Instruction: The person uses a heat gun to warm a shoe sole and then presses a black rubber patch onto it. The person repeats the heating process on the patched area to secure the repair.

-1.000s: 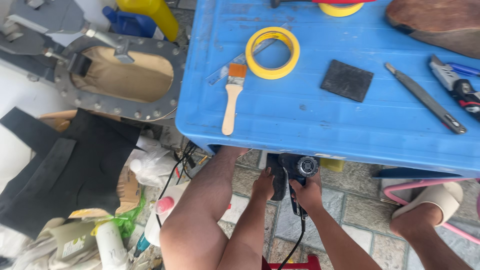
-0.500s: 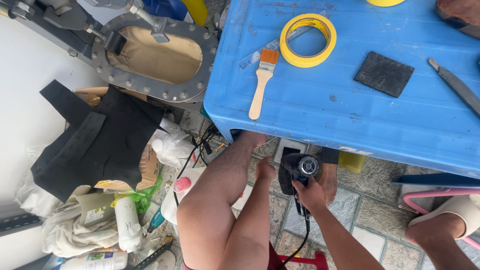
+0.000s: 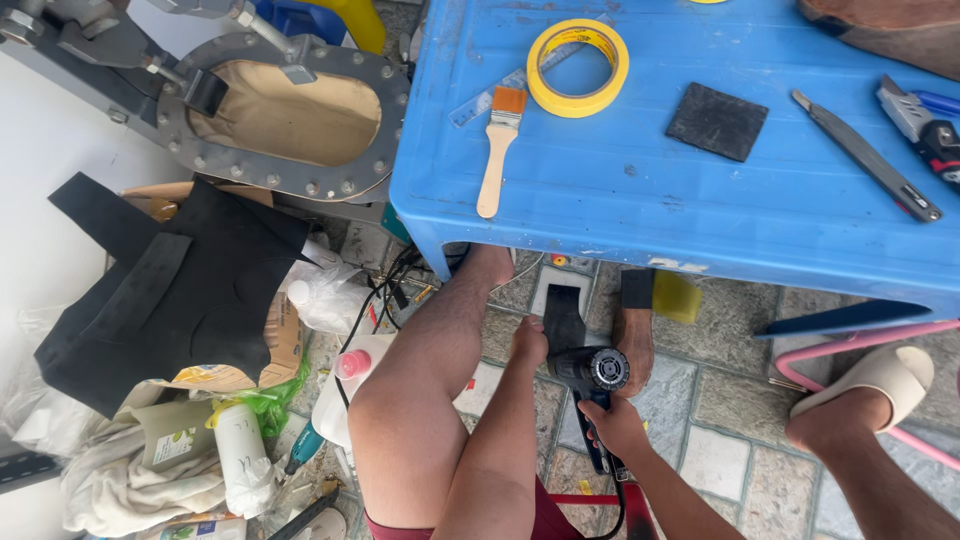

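I sat looking down between my knees, low in the middle of the frame. My right hand (image 3: pixel 618 428) was wrapped around the handle of a black heat gun (image 3: pixel 592 372), fingers closed tight on it, its nozzle aimed toward a black rubber strip (image 3: pixel 562 318) lying on the stone-tiled floor (image 3: pixel 735 400). My left hand (image 3: pixel 530 342) rested on the near end of that strip, fingers curled down against it; I cannot tell whether they pinched it or only pressed. The strip lay just below the front edge of the blue plastic tabletop (image 3: pixel 640 220), which filled the upper right of the frame.

On the tabletop sat a wooden-handled paintbrush (image 3: pixel 498 150), a roll of yellow masking tape (image 3: pixel 578 68) just right of it, a black square pad (image 3: pixel 717 121) further right, and a utility knife (image 3: pixel 866 156) near the right edge.

At upper left was an oval metal flange ringed with bolts (image 3: pixel 285 120). Below it, black rubber sheets (image 3: pixel 160 290) lay at the left, with bottles and rags at lower left.
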